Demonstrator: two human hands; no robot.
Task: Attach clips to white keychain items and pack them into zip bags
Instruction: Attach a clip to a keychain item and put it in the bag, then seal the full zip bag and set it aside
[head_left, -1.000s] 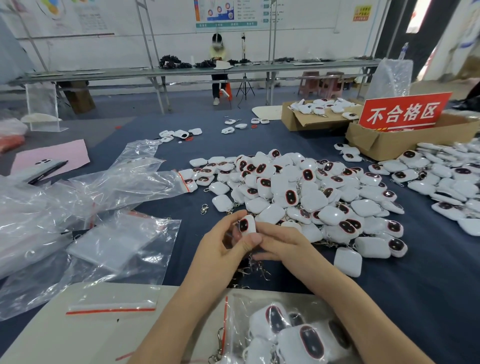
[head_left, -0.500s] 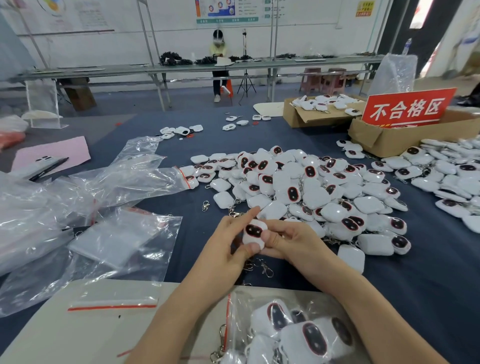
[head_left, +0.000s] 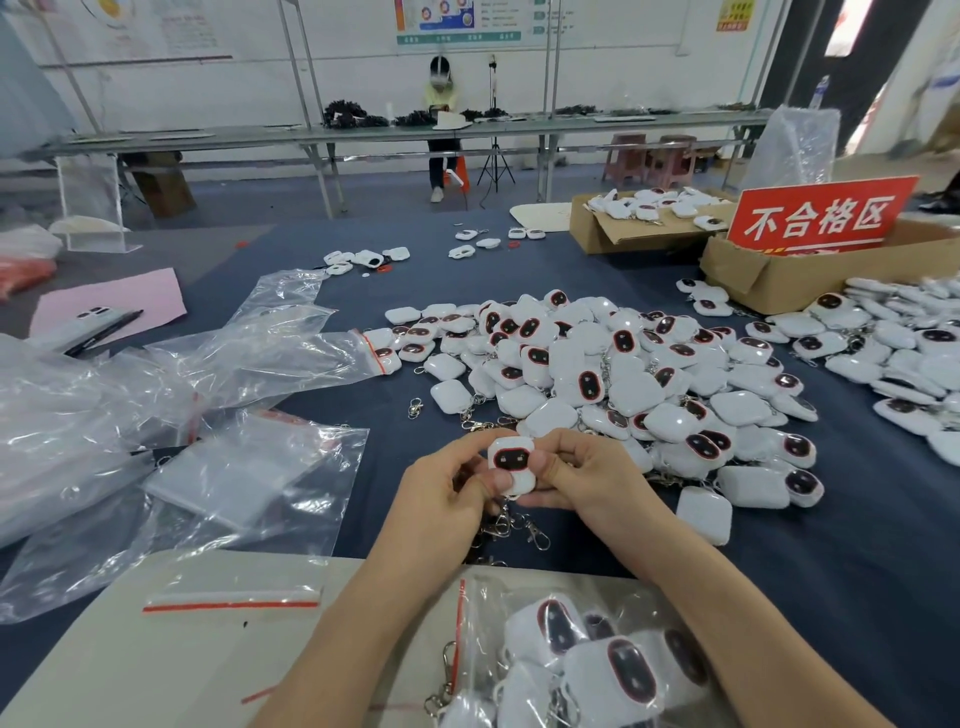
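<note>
Both my hands hold one white keychain item (head_left: 511, 465) with a dark red-rimmed oval face, above the blue table cloth. My left hand (head_left: 441, 499) pinches its left side with thumb and fingers, and my right hand (head_left: 587, 475) pinches its right side. Metal clips (head_left: 519, 527) lie in a small heap just below the hands. A big pile of white keychain items (head_left: 597, 384) spreads behind the hands. At the near edge lies a zip bag (head_left: 571, 660) filled with several finished items.
Empty zip bags (head_left: 171, 426) lie crumpled at the left. Two cardboard boxes (head_left: 795, 280) stand at the back right, one with a red sign (head_left: 821, 215). A phone and pen (head_left: 93, 325) lie on pink paper far left. A person sits at a distant bench.
The keychain item has turned in my hands so its dark face now points up at me, and the hands have shifted slightly right and nearer.
</note>
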